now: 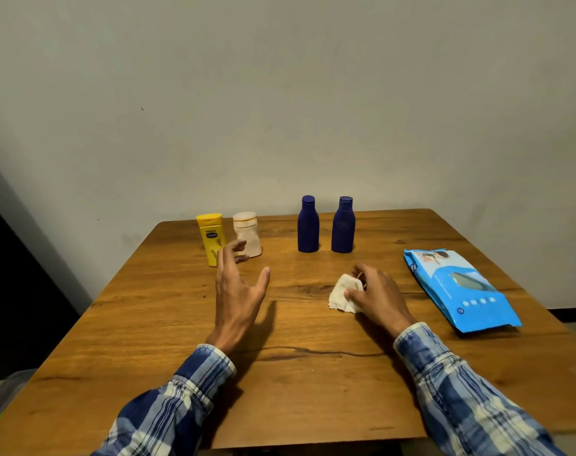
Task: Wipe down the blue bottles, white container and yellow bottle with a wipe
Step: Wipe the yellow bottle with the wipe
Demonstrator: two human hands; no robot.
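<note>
While the right hand (375, 294) pinches the crumpled wipe (344, 292) on the tabletop (313, 373), ready for use, the left hand (237, 291) hovers with fingers (226, 261) spread and empty just before the yellow bottle (211, 238) and white container (247, 233), probably to pick one; the blue bottles (308, 225) stand upright behind.

The bench (313, 373) is a warm orange-brown wood with darker grain streaks, and the wall (280, 93) is a plain pale grey. The yellow bottle (211, 240) is bright yellow with a small dark blue label, the white container (247, 236) is more of a cream with a tan band up top, and the left blue bottle (308, 227) and right blue bottle (343, 227) are solid deep navy, caps too. The wipe (342, 292) is off-white, the wipes pack (457, 287) is sky blue with white bits, and the left sleeve (181, 399) and right sleeve (470, 390) are blue-and-white plaid.
</note>
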